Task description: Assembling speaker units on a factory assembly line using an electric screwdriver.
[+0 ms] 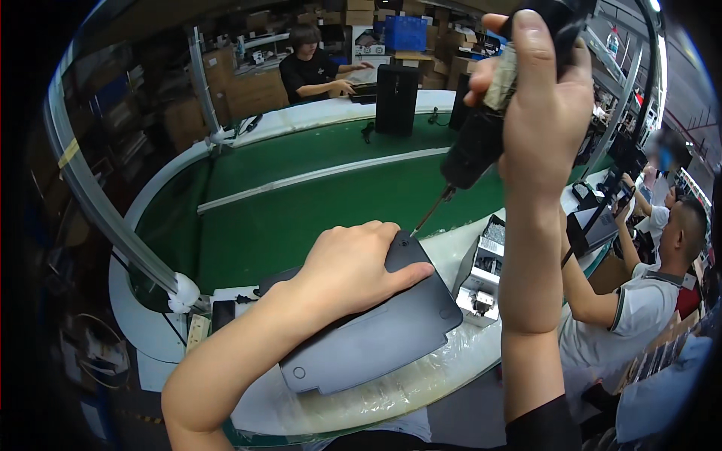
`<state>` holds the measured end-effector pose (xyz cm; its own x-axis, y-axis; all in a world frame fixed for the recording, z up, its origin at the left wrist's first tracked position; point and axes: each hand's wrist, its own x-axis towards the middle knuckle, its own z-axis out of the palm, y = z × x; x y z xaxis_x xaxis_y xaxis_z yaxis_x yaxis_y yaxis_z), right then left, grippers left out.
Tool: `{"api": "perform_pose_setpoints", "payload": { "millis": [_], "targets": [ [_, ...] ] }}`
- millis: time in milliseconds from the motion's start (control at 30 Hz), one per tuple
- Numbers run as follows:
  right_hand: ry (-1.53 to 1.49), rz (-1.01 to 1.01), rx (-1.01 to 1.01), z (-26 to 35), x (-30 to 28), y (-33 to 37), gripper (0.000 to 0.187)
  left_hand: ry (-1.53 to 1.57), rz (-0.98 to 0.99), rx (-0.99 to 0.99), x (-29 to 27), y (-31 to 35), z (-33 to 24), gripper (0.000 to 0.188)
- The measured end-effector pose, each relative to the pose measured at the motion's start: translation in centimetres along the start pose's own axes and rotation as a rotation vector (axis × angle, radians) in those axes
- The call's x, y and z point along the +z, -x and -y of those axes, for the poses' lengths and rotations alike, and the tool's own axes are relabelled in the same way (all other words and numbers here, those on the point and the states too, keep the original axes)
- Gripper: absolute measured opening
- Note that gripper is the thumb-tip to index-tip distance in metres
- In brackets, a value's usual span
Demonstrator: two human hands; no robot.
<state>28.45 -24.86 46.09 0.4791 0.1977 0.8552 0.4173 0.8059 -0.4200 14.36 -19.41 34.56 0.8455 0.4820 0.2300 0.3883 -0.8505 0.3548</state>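
A flat dark grey plastic casing (368, 342) with notched edges and round feet lies tilted on the near worktop. My left hand (350, 267) rests over its far part, the thumb on the face and the fingers bent over the far edge, gripping it. My right hand (545, 120), raised at upper right, is wrapped round a black electric screwdriver (475, 146) with worn tape on its body. Its thin bit slants down to the casing's far right corner, by a round recess there. Whether the tip touches a screw is too small to tell.
An open metal unit (481, 278) stands just right of the casing. Beyond runs a green conveyor belt (301, 203) with a metal rail. A black upright box (397, 101) stands on the far side, near a co-worker (308, 68). Another person (654, 270) works at right.
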Motion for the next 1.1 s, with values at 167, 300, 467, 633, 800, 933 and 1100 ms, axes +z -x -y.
{"api": "perform_pose_setpoints", "payload": {
  "millis": [167,300,467,633,800,933,1100],
  "targets": [
    [-0.068,0.117,0.083,-0.2,1.0,0.5,0.024,0.004,0.015,0.006,-0.2,-0.2,-0.1,0.061],
    [-0.121,0.182,0.095,-1.3,1.8,1.4,0.031,-0.001,0.039,-0.005,-0.3,-0.3,0.1,0.061],
    [-0.164,0.195,0.137,-1.0,2.4,2.0,0.039,-0.005,0.040,0.004,-0.1,-0.3,0.2,0.063],
    [-0.170,0.179,0.146,-1.6,2.5,2.1,0.040,-0.022,0.041,0.003,-0.2,-0.2,0.1,0.063],
    [-0.136,0.212,0.141,-2.2,1.6,2.2,0.040,-0.012,0.038,0.009,-0.2,-0.3,-0.2,0.063],
    [-0.141,0.234,0.169,-3.1,1.9,2.1,0.039,-0.024,0.042,0.015,-0.2,-0.4,-0.1,0.062],
    [0.266,0.076,-0.119,-1.4,-1.5,0.9,0.035,0.216,0.191,-0.051,-2.8,0.8,0.6,0.056]
  ]
}}
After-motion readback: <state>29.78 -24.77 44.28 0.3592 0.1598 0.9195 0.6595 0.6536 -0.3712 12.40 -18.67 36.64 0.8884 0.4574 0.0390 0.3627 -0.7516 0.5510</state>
